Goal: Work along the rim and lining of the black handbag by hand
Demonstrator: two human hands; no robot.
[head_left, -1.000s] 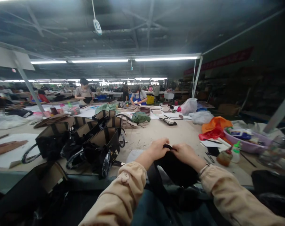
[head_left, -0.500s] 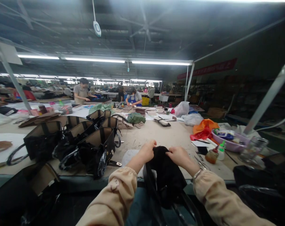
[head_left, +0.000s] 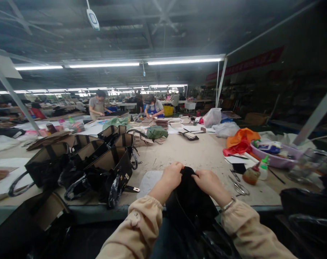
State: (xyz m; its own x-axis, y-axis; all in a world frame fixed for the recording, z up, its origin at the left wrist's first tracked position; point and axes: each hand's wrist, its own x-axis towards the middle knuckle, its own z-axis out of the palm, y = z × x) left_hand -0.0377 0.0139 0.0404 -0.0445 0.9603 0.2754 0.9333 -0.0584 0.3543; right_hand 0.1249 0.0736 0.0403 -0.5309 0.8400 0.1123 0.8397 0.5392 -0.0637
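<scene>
A black handbag (head_left: 194,201) is held up at the table's near edge, its far top edge between my two hands. My left hand (head_left: 173,176) grips that edge on the left, fingers closed over it. My right hand (head_left: 209,181) pinches the same edge a little to the right, thumb on the near side. The bag's plastic-wrapped handles (head_left: 217,242) hang toward me. Most of my fingertips are hidden behind the black material.
Several black bags (head_left: 109,169) with beige linings stand at left. On the right lie scissors (head_left: 240,187), a glue pot (head_left: 250,175), a green-capped bottle (head_left: 264,169) and a purple basin (head_left: 279,158). Another black bag (head_left: 31,223) sits low left. Two people work across the table.
The bag has tilted slightly and its handles have shifted right and lower. Both hands keep their hold on its edge. My view has turned a little, showing more of the scissors.
</scene>
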